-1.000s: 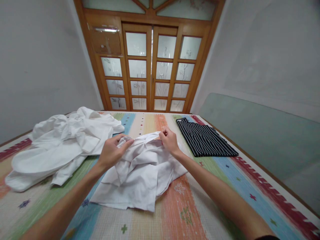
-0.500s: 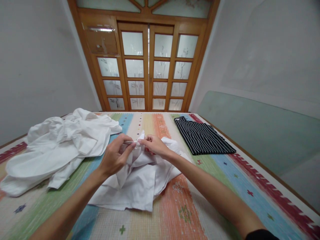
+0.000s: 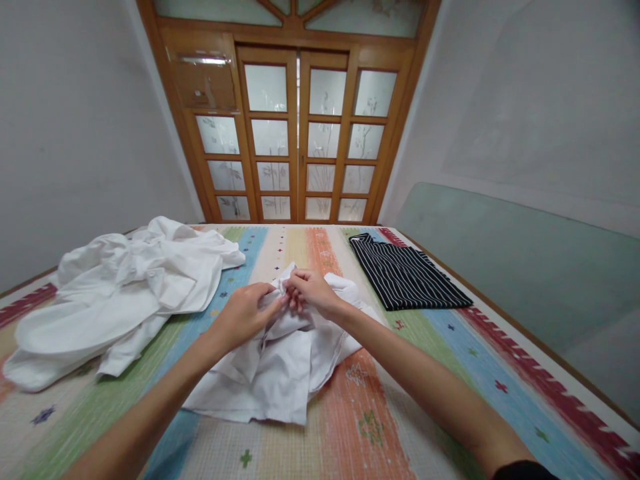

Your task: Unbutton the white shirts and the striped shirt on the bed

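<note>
I see left hand (image 3: 246, 315) and right hand (image 3: 311, 291) close together, both pinching the white garment (image 3: 280, 363); striped mat (image 3: 360, 420) beneath.

Left hand (image 3: 247, 315) and right hand (image 3: 313, 292) meet at centre frame, both pinching a raised fold of the crumpled white cotton garment (image 3: 280, 363) (fingertips nearly touching). The garment lies on a striped multicolour woven mat (image 3: 370, 427). A heap of white cloth (image 3: 125, 287) sits at 9 o'clock. A folded black pinstriped shirt (image 3: 403, 273) lies at 2 o'clock. Wooden glazed doors (image 3: 295, 140) stand at 12 o'clock.
</note>
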{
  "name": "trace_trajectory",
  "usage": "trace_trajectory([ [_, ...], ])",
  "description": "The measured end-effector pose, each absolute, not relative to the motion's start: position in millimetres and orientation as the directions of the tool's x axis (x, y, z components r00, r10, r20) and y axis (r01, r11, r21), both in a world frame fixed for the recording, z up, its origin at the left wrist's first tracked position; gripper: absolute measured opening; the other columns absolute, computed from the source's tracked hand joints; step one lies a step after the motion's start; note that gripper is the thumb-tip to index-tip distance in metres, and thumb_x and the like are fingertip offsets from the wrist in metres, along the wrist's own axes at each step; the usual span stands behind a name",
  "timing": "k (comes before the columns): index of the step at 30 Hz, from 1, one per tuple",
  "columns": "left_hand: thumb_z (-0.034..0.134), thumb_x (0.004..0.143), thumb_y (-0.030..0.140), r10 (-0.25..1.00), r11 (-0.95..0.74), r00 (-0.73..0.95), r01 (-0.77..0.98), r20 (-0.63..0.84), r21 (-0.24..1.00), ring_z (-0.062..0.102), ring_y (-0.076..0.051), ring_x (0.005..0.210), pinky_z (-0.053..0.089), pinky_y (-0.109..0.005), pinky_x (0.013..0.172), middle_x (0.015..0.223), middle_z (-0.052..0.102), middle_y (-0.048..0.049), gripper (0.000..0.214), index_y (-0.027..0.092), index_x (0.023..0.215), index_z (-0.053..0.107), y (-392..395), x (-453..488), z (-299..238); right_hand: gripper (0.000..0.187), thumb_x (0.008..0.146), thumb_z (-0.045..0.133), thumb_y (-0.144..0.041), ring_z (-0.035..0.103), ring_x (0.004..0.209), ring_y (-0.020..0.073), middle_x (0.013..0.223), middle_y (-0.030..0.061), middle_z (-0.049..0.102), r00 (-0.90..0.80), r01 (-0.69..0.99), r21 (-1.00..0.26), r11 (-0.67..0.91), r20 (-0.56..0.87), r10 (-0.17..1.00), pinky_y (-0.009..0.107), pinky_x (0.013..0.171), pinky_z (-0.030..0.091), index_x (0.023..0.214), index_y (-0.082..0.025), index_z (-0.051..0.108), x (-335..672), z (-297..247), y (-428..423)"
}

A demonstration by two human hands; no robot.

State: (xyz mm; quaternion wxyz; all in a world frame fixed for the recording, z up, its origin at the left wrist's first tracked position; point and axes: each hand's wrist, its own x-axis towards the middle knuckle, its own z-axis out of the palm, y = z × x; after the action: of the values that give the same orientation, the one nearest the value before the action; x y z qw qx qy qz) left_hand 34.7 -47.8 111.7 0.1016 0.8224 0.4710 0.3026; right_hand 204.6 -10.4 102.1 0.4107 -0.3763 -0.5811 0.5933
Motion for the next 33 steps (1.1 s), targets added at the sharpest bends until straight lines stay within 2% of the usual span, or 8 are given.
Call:
trace_trajectory([
  [3, 0.045, 0.089, 0.045, 0.857, -0.511, 0.361, 0.687, 0.368, 0.516, 0.061, -0.017, 0.064, 0.042, -0.026, 0.063, 0.072, 0.071, -0.004, 0.039, 0.017, 0.073, 0.068, -42.9, 38.7, 103.7, 0.024, 0.07, 0.065, -0.036, 0.056, 0.042, 0.0102, 0.051, -0.0014, 0.059, -0.367, -0.045, -0.998, 0.04, 0.054, 0.929, 0.017, 0.035, 0.039, 0.059, -0.017, 0.056, 207.2, 100.0, -11.1],
  [8, 0.047, 0.089, 0.045, 0.868, -0.495, 0.309, 0.596, 0.388, 0.633, 0.063, -0.018, 0.069, 0.044, -0.024, 0.064, 0.078, 0.074, -0.0034, 0.039, 0.016, 0.083, 0.072, -41.7, 42.6, 93.8, 0.027, 0.07, 0.068, -0.038, 0.044, 0.034, 0.0076, 0.042, -0.0048, 0.052, -0.295, 0.008, -0.996, 0.094, 0.088, 0.951, 0.018, 0.034, 0.034, 0.058, -0.017, 0.056, 212.6, 89.4, -11.4],
  [13, 0.053, 0.087, 0.042, 0.878, -0.479, 0.303, 0.558, 0.371, 0.678, 0.064, -0.018, 0.069, 0.047, -0.025, 0.066, 0.076, 0.074, -0.0028, 0.033, 0.017, 0.08, 0.073, -47.4, 45.9, 91.0, 0.018, 0.069, 0.063, -0.03, 0.051, 0.039, 0.0102, 0.048, -0.0046, 0.057, -0.33, 0.062, -0.983, 0.17, 0.141, 0.933, 0.019, 0.037, 0.037, 0.061, -0.02, 0.05, 216.2, 71.5, -11.3],
  [17, 0.057, 0.084, 0.038, 0.87, -0.492, 0.29, 0.508, 0.398, 0.707, 0.068, -0.02, 0.077, 0.05, -0.027, 0.071, 0.087, 0.076, -0.0041, 0.027, 0.018, 0.085, 0.074, -57.4, 45.9, 104.7, 0.014, 0.067, 0.059, -0.019, 0.053, 0.044, 0.0097, 0.049, -0.006, 0.053, -0.281, 0.245, -0.918, 0.313, 0.242, 0.929, 0.018, 0.043, 0.036, 0.059, -0.02, 0.048, 227.9, 48.6, -6.6],
  [21, 0.058, 0.083, 0.036, 0.845, -0.534, 0.339, 0.52, 0.413, 0.667, 0.068, -0.02, 0.074, 0.049, -0.025, 0.067, 0.083, 0.076, -0.0038, 0.025, 0.017, 0.083, 0.075, -65.4, 36.9, 124.2, 0.016, 0.073, 0.053, -0.021, 0.045, 0.037, 0.0096, 0.044, -0.0082, 0.045, 0.027, 0.309, -0.93, 0.198, 0.216, 0.976, 0.021, 0.041, 0.032, 0.059, -0.021, 0.045, 250.2, 38.9, 6.4],
  [25, 0.059, 0.082, 0.04, 0.844, -0.513, 0.224, 0.604, 0.488, 0.61, 0.065, -0.017, 0.066, 0.047, -0.024, 0.062, 0.075, 0.074, -0.0018, 0.027, 0.017, 0.08, 0.073, -62.1, 21.8, 129.9, 0.018, 0.08, 0.051, -0.032, 0.041, 0.034, 0.01, 0.046, -0.0092, 0.042, 0.378, 0.067, -0.984, 0.166, 0.178, 0.908, 0.022, 0.035, 0.028, 0.067, -0.023, 0.042, 265.8, 61.8, 19.2],
  [29, 0.058, 0.082, 0.044, 0.832, -0.482, 0.121, 0.64, 0.541, 0.599, 0.063, -0.017, 0.068, 0.047, -0.024, 0.065, 0.079, 0.073, -0.0017, 0.028, 0.018, 0.083, 0.071, -56.0, 17.4, 123.0, 0.023, 0.081, 0.056, -0.042, 0.052, 0.041, 0.0093, 0.06, -0.0038, 0.057, 0.223, -0.118, -0.966, 0.232, 0.202, 0.954, 0.019, 0.036, 0.038, 0.074, -0.021, 0.048, 259.6, 94.7, 17.3],
  [33, 0.054, 0.086, 0.046, 0.821, -0.486, 0.108, 0.647, 0.561, 0.588, 0.058, -0.015, 0.064, 0.046, -0.024, 0.065, 0.078, 0.07, -0.0015, 0.03, 0.018, 0.086, 0.067, -57.0, 23.6, 117.0, 0.037, 0.081, 0.06, -0.05, 0.052, 0.037, 0.0089, 0.056, 0.0014, 0.063, -0.219, 0.074, -0.994, 0.082, 0.064, 0.974, 0.018, 0.031, 0.034, 0.065, -0.017, 0.056, 240.2, 107.2, 2.0],
])
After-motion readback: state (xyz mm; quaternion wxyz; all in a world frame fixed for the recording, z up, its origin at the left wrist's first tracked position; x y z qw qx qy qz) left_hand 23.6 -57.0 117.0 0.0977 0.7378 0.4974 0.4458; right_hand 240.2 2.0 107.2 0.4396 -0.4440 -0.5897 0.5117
